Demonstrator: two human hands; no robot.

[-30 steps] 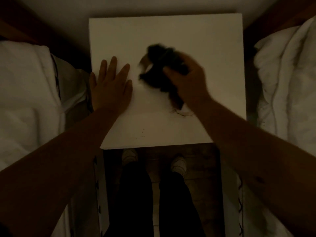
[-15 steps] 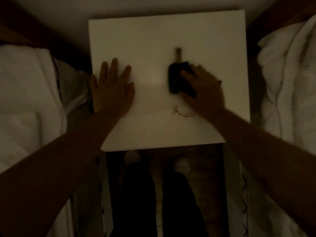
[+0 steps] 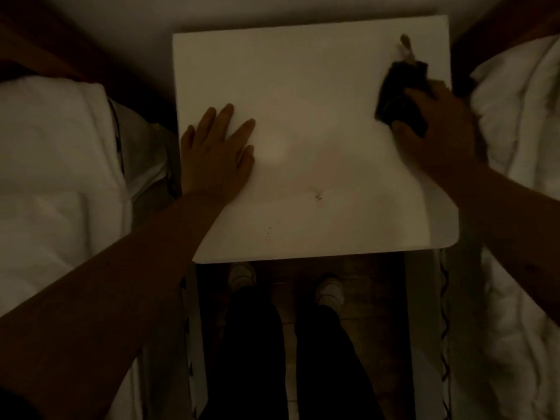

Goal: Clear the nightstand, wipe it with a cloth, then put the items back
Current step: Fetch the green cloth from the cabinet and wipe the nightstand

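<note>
Cloth [image 3: 400, 95]: dark, bunched, upper right of frame on nightstand [image 3: 303, 86]; judged soft, light, best gathered whole.
Right hand [image 3: 439, 131]: fingers clasped around cloth.
Left hand [image 3: 216, 156]: laid flat, fingers straight, on left edge.

No readable text, label, brand or number anywhere. Only small dark specks on the white worktop [image 3: 303, 86], not letters. Too dim to tell more.

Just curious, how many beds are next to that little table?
2: one bed on the left of the table, another bed on its right.
</note>
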